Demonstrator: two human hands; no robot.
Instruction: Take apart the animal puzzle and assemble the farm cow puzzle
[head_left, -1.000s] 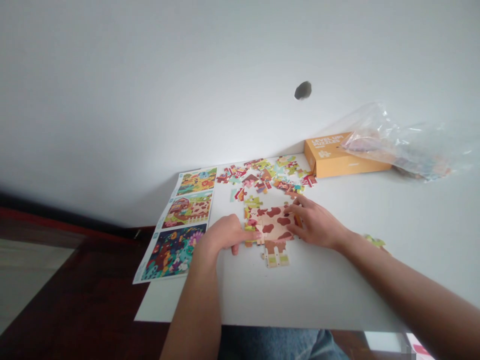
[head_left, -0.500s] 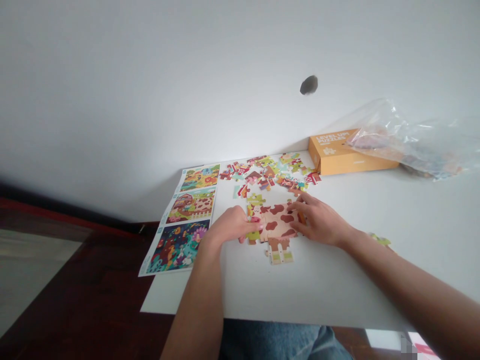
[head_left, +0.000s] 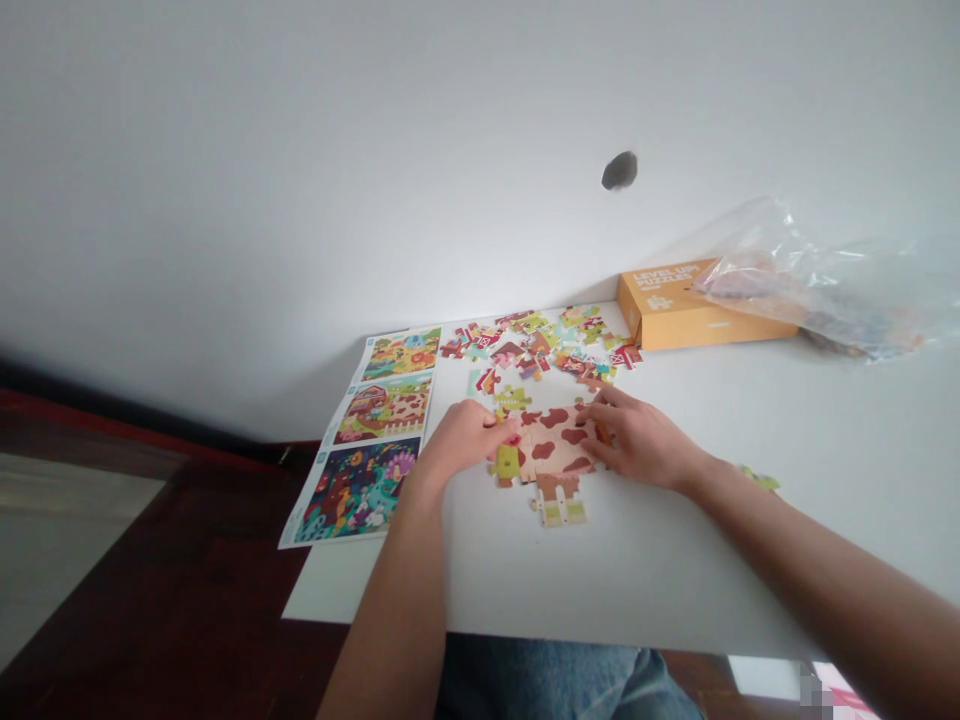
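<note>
A partly joined jigsaw puzzle (head_left: pixel 553 440) lies flat on the white table, showing a pink cow with brown patches. At its left edge, my left hand (head_left: pixel 469 435) is closed, the thumb pressed onto the cow's head and the other fingers curled beside the pieces. My right hand (head_left: pixel 634 435) grips the right edge with bent fingers and thumb, covering part of that side. Joined fence pieces (head_left: pixel 561 502) stick out below the cow. A green piece (head_left: pixel 512 398) sits at the upper left of the cow.
Loose puzzle pieces (head_left: pixel 536 345) are heaped behind the hands. A picture sheet (head_left: pixel 319 500) with three scenes lies at the left table edge. An orange puzzle box (head_left: pixel 667 300) and a clear plastic bag (head_left: pixel 847 290) stand back right. One stray piece (head_left: pixel 761 479) lies by my right forearm.
My left hand has shifted slightly up and away along the puzzle's left edge, the thumb now higher on the cow's head. My right hand stays nearly in place.
</note>
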